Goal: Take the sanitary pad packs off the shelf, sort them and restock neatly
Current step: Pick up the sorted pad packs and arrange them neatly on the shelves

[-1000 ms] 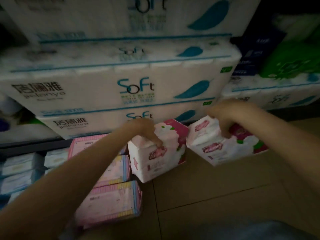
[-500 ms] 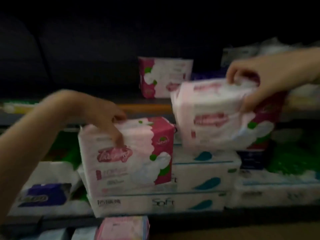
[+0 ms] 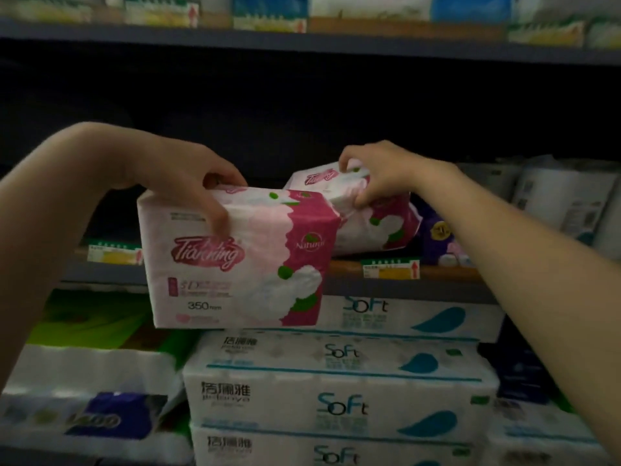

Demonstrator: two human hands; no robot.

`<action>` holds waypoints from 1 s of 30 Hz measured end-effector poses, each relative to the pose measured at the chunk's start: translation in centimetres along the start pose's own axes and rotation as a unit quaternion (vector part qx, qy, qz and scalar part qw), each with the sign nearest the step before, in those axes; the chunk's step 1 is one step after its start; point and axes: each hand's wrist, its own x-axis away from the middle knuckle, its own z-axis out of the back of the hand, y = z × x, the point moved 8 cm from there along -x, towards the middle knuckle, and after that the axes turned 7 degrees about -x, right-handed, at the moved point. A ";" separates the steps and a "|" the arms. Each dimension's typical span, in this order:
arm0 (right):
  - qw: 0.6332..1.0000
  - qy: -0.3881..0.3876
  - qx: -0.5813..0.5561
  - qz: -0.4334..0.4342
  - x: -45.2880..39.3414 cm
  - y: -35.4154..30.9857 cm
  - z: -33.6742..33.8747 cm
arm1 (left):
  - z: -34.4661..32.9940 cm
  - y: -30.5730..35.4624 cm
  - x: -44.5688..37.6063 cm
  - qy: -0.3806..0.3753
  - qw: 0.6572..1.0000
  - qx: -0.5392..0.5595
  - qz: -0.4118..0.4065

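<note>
My left hand (image 3: 198,183) grips the top of a pink and white sanitary pad pack (image 3: 242,260) and holds it in the air in front of the shelf edge (image 3: 336,277). A second pack of the same kind (image 3: 383,227) lies tilted on the dark shelf behind it, and my right hand (image 3: 373,173) grips its top. The near pack hides the left end of the far one. Whether the far pack rests fully on the shelf board I cannot tell.
Stacked white "Soft" tissue packs (image 3: 339,398) fill the shelf below, with toilet roll packs (image 3: 84,398) at the lower left. A purple pack (image 3: 440,237) and white rolls (image 3: 564,200) stand right of the pads. Price tags (image 3: 391,267) line the shelf edge. A stocked shelf (image 3: 302,38) runs above.
Both hands rose from the floor to the middle shelf with a pack each. The right pack has gone in onto the shelf; the left pack has come up to the shelf edge.
</note>
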 end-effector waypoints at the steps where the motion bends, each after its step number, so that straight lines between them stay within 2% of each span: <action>1: 1.000 0.005 -0.003 0.002 0.0 0.1 -0.1 | 0.2 -0.2 0.0 0.006 1.000 0.004 0.002; 6: 0.999 0.037 -0.015 0.016 1.9 0.4 1.3 | 0.8 -1.2 0.1 0.040 0.998 0.046 -0.012; 10: 0.985 0.168 -0.034 0.026 3.7 0.2 5.8 | 2.3 -1.4 -0.1 0.106 0.990 0.074 -0.046; 12: 0.978 0.205 -0.018 0.027 3.6 -0.2 7.1 | 3.3 -1.7 0.0 0.140 0.983 0.100 -0.060; 14: 0.983 0.184 -0.018 0.020 3.1 -0.5 6.7 | 3.9 -2.2 0.0 0.161 0.978 0.110 -0.068; 16: 0.992 0.118 -0.046 0.008 2.8 -0.5 4.8 | 4.3 -2.8 0.2 0.166 0.978 0.100 -0.073; 19: 0.991 0.033 -0.127 -0.021 2.5 0.7 1.4 | 4.1 -3.6 0.4 0.136 0.986 0.069 -0.067; 23: 0.991 0.011 -0.124 -0.050 0.1 3.3 0.4 | 3.7 -3.8 -1.3 0.106 0.991 0.049 -0.058; 27: 0.992 -0.031 -0.112 -0.045 -1.7 3.8 0.8 | 4.3 -3.3 -3.5 0.139 0.985 0.084 -0.057; 30: 0.994 -0.054 -0.086 -0.029 -2.7 3.0 1.0 | 4.3 -3.0 -3.9 0.125 0.985 0.105 -0.053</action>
